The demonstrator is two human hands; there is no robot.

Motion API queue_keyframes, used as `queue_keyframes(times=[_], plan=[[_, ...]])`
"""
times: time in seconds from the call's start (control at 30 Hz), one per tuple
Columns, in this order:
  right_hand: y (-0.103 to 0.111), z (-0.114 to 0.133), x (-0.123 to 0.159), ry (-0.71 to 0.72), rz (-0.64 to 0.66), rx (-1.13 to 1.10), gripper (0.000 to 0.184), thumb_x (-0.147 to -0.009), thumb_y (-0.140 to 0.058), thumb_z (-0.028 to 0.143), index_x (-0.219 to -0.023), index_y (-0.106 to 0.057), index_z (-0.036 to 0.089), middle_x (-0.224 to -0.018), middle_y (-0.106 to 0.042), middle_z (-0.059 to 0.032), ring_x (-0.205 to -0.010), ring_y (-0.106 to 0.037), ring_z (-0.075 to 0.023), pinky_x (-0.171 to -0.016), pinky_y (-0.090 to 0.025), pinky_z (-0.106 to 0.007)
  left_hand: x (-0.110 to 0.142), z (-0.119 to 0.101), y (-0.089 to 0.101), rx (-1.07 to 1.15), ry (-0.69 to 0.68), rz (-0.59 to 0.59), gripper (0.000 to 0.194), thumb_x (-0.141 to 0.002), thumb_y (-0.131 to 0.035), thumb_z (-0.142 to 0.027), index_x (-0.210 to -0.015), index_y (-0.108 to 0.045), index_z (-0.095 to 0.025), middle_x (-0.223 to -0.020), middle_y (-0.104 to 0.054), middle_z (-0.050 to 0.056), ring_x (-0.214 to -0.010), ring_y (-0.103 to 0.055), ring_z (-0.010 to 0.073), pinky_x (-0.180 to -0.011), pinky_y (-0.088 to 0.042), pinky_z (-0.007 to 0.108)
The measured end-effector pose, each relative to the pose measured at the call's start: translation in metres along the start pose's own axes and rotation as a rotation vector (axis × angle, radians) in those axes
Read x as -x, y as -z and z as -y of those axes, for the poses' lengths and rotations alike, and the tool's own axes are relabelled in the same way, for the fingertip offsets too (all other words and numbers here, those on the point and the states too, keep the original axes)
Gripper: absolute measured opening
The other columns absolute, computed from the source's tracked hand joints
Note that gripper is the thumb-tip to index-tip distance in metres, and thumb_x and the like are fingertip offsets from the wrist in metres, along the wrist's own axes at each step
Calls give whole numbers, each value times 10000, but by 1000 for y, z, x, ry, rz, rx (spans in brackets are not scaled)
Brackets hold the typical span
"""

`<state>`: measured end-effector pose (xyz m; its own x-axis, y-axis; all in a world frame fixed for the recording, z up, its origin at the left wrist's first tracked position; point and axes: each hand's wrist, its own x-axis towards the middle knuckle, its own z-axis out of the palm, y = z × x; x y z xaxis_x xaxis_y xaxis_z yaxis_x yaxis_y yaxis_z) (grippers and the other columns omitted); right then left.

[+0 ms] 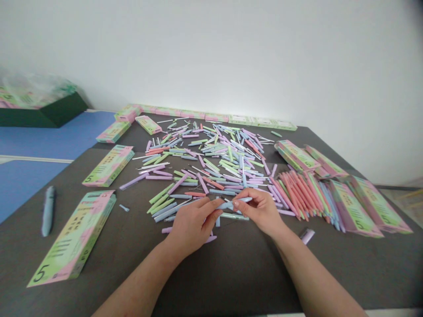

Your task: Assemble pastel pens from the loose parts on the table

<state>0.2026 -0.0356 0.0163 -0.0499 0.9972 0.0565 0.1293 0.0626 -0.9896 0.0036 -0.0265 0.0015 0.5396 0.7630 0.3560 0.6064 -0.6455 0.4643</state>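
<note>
Holding a pale blue pen (pixel 228 205) pinched between the closed fingertips of the left hand (pixel 193 229) and right hand (pixel 259 212), just above the dark surface (pixel 231 273), at the near edge of a loose heap of pastel pens (pixel 214 158), printed pen boxes (pixel 355 207) to the right.

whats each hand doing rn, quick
Left hand: closed, pinching a pale blue plastic pen.
Right hand: closed, pinching the same pale blue plastic pen at its far end.

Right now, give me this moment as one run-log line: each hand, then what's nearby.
left hand: holds pale blue pen | right hand: holds same pen | nearby: loose pastel pens, pink-green box
</note>
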Motion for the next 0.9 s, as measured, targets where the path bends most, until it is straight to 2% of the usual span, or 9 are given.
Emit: queue_keyframes(times=[0.1, 0.3, 0.4, 0.47, 0.53, 0.63, 0.7, 0.8, 0.9], plan=[[-1, -3, 0, 3, 22, 51, 329, -762, -685, 445, -611, -615, 162, -522, -602, 1, -416, -427, -76, -410, -316, -213, 0, 0, -1, -29, -18, -10, 272, -937, -450, -289, -1140, -615, -212, -824, -660, 39, -710, -610, 168, -607, -405, 251], [0, -5, -1, 10, 70, 122, 447, -828, -589, 509, -549, -601, 161, -464, -553, 0, -436, -427, -89, -455, -338, -229, 0, 0, 0, -44, -30, -11, 273, -936, -449, -289, -1127, -627, -209, -786, -658, 34, -677, -607, 160, -584, -407, 247], [3, -2, -1, 17, 129, 67, 364, -811, -610, 511, -706, -643, 164, -560, -589, -3, -468, -451, -93, -461, -352, -228, 0, 1, 0, -34, 5, -8, 272, -932, -461, -295, -1129, -631, -216, -811, -679, 38, -714, -634, 167, -615, -440, 250], [6, 1, 0, 31, 161, -8, 302, -775, -674, 461, -894, -631, 187, -646, -603, 6, -517, -489, -103, -479, -382, -225, 0, 1, 1, -27, 28, -20, 270, -927, -472, -297, -1126, -638, -221, -863, -698, 47, -763, -655, 178, -652, -465, 260], [11, 4, 1, 58, 169, -25, 319, -747, -722, 381, -986, -600, 208, -739, -620, 0, -598, -536, -121, -529, -430, -236, 0, 2, 1, -26, 44, -29, 267, -925, -477, -296, -1118, -647, -224, -923, -709, 56, -808, -666, 187, -680, -482, 271], [18, 3, 1, 106, 141, 80, 207, -755, -720, 314, -906, -640, 198, -822, -649, -31, -666, -569, -139, -578, -459, -255, -1, 2, 2, -30, 48, -15, 276, -926, -470, -300, -1121, -648, -221, -942, -714, 59, -826, -672, 189, -682, -489, 271], [20, 1, 0, 118, 104, 145, 168, -760, -713, 319, -856, -677, 185, -805, -663, -39, -646, -569, -139, -559, -448, -253, -1, 3, 2, -36, 40, -4, 285, -929, -461, -306, -1131, -644, -220, -951, -713, 60, -826, -672, 190, -676, -487, 270], [19, -3, -2, 89, 79, 182, 200, -764, -710, 355, -839, -700, 170, -723, -662, -31, -580, -543, -126, -515, -413, -241, 0, 4, 0, -53, 28, -5, 296, -935, -450, -314, -1147, -635, -223, -970, -707, 62, -835, -667, 198, -684, -483, 283], [17, -7, -2, 61, 103, 209, 275, -812, -649, 414, -723, -676, 156, -601, -621, -13, -511, -500, -110, -478, -370, -231, 1, 4, -2, -68, 12, -3, 303, -939, -443, -316, -1159, -626, -218, -923, -698, 57, -802, -656, 193, -657, -466, 279]])
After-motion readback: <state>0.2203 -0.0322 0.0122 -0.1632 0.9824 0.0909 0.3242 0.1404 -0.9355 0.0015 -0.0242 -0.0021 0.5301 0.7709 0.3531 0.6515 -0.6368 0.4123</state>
